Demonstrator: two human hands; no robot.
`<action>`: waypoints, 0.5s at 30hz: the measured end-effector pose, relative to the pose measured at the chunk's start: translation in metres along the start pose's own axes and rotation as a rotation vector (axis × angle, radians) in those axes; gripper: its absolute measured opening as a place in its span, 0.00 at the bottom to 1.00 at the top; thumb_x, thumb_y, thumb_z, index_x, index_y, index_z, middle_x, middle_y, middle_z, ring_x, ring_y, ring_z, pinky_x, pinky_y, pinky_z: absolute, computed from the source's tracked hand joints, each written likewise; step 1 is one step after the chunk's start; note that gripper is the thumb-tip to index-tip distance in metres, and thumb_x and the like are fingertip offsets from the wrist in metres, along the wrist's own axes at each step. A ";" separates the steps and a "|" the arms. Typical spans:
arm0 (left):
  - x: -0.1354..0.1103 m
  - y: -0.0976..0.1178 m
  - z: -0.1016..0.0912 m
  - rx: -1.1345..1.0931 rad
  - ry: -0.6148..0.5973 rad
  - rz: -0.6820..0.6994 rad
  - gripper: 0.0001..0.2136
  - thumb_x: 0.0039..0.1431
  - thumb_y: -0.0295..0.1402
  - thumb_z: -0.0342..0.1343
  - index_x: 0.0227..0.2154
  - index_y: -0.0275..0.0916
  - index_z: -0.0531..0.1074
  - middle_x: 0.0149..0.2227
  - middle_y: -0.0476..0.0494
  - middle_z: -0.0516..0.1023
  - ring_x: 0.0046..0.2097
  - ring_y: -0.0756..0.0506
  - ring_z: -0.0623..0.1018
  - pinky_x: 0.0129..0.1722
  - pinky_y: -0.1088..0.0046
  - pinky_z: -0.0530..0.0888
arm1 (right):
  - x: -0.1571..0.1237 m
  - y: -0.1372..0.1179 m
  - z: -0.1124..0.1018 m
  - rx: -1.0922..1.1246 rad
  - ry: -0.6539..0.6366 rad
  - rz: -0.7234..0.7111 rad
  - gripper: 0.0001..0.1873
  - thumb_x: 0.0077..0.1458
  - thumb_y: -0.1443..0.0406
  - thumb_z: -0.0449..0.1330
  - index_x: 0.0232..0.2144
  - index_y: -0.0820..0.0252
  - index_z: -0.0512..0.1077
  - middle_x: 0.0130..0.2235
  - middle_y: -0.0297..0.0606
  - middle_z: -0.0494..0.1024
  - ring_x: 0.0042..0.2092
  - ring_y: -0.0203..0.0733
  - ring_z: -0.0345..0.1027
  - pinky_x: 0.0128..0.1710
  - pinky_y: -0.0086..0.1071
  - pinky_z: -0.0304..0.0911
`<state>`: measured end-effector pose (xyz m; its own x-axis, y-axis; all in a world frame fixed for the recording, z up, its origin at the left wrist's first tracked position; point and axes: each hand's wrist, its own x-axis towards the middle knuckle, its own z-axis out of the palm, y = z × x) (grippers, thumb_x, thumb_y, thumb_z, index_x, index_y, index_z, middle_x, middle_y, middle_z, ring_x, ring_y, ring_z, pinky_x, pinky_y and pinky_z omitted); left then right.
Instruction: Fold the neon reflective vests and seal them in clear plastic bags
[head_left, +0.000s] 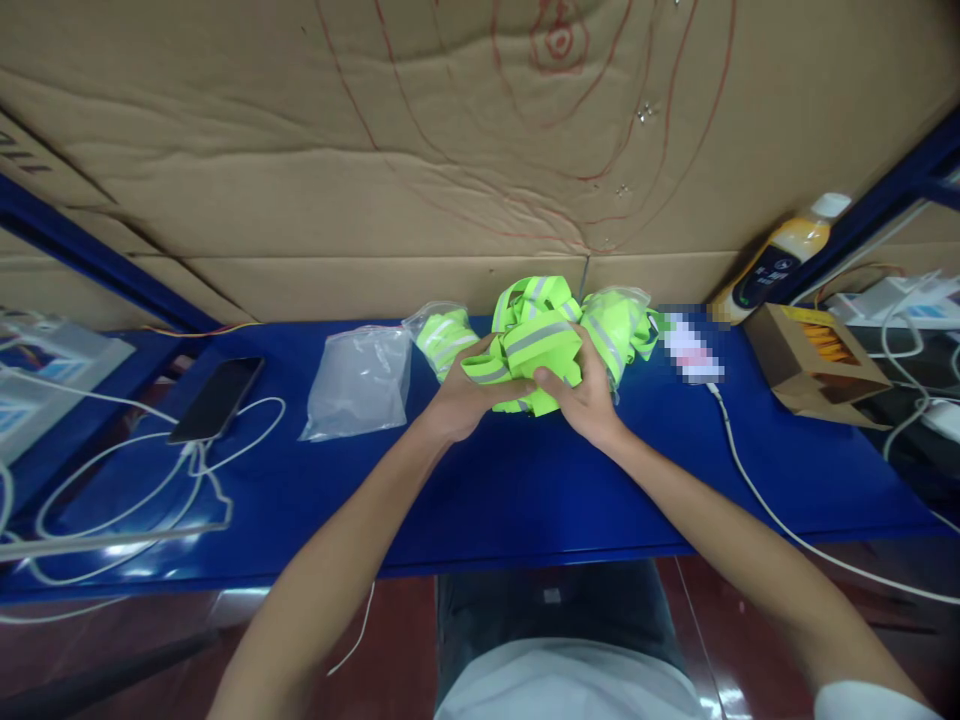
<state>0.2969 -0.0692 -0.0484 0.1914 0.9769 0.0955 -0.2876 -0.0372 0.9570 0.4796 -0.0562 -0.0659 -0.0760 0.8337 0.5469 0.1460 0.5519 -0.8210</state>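
Between my two hands is a loosely bundled neon-yellow reflective strap (536, 345) with grey stripes. My left hand (469, 395) grips its left side, fingers partly hidden behind the folds. On the right side, my right hand (585, 392) is closed round the bundle with the thumb across the front. Just left of it lies a clear bag with neon-yellow reflective material (446, 338). Another such clear bag of reflective material (619, 325) sits directly behind my right hand. A flat clear zip bag (360, 382) rests farther left on the blue shelf (525, 500).
A black phone (217, 398) with white cables (161, 500) lies at the left. At the right are a blurred-out phone-like item (694, 350) on a white cable, an open cardboard box (817, 370) and a leaning juice bottle (780, 260). Cardboard (450, 200) walls the back.
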 end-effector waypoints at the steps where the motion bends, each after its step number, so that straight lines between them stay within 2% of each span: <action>1: 0.001 -0.001 0.000 0.004 0.028 0.012 0.29 0.37 0.32 0.82 0.45 0.39 0.79 0.44 0.45 0.84 0.43 0.42 0.83 0.46 0.64 0.81 | 0.002 -0.001 -0.004 -0.058 0.037 -0.064 0.43 0.55 0.41 0.69 0.66 0.51 0.64 0.63 0.49 0.75 0.61 0.58 0.73 0.59 0.55 0.73; 3: 0.004 -0.005 -0.001 0.046 0.089 0.055 0.27 0.37 0.32 0.81 0.42 0.39 0.78 0.42 0.46 0.84 0.41 0.44 0.82 0.44 0.66 0.80 | 0.007 -0.006 -0.015 -0.192 0.088 -0.203 0.50 0.51 0.41 0.72 0.69 0.49 0.62 0.71 0.49 0.64 0.70 0.65 0.62 0.66 0.62 0.65; 4: 0.005 -0.007 -0.002 0.077 0.111 0.083 0.27 0.37 0.33 0.81 0.41 0.39 0.78 0.41 0.48 0.83 0.40 0.45 0.82 0.43 0.68 0.80 | 0.010 -0.009 -0.020 -0.253 0.052 -0.260 0.50 0.49 0.41 0.74 0.69 0.46 0.64 0.74 0.45 0.61 0.74 0.69 0.55 0.70 0.65 0.59; 6: 0.006 -0.011 -0.001 0.132 0.109 0.141 0.28 0.37 0.34 0.82 0.42 0.40 0.77 0.39 0.49 0.82 0.39 0.46 0.81 0.40 0.69 0.79 | 0.013 -0.014 -0.026 -0.329 -0.162 -0.322 0.43 0.51 0.43 0.73 0.66 0.40 0.69 0.75 0.36 0.60 0.77 0.69 0.46 0.75 0.66 0.46; 7: 0.006 -0.012 0.000 0.150 0.093 0.169 0.28 0.37 0.35 0.82 0.42 0.40 0.76 0.39 0.49 0.82 0.38 0.45 0.80 0.40 0.69 0.79 | 0.013 -0.015 -0.026 -0.337 -0.274 -0.326 0.38 0.55 0.45 0.71 0.65 0.40 0.71 0.75 0.34 0.61 0.78 0.66 0.46 0.77 0.65 0.42; 9: 0.005 -0.013 0.002 0.178 0.077 0.215 0.29 0.38 0.38 0.81 0.43 0.40 0.75 0.39 0.48 0.81 0.39 0.45 0.80 0.39 0.68 0.79 | 0.012 -0.016 -0.022 -0.291 -0.393 -0.289 0.32 0.64 0.48 0.64 0.68 0.42 0.69 0.74 0.34 0.63 0.77 0.59 0.49 0.79 0.60 0.42; 12: 0.003 -0.011 0.005 0.290 0.113 0.282 0.29 0.41 0.40 0.80 0.44 0.41 0.73 0.40 0.48 0.80 0.40 0.44 0.80 0.41 0.66 0.80 | 0.009 -0.014 -0.014 -0.176 -0.313 -0.164 0.30 0.71 0.50 0.56 0.71 0.46 0.65 0.73 0.37 0.66 0.75 0.54 0.56 0.78 0.55 0.49; 15: 0.000 -0.006 0.006 0.407 0.124 0.339 0.29 0.44 0.40 0.79 0.46 0.42 0.72 0.40 0.49 0.79 0.40 0.45 0.79 0.40 0.66 0.79 | 0.010 -0.013 -0.014 -0.088 -0.252 -0.053 0.28 0.70 0.50 0.58 0.68 0.46 0.69 0.66 0.40 0.74 0.69 0.56 0.66 0.73 0.54 0.57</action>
<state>0.3038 -0.0704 -0.0524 0.0318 0.9125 0.4077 0.0770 -0.4090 0.9093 0.4906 -0.0548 -0.0474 -0.3275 0.7880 0.5214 0.2193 0.6001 -0.7693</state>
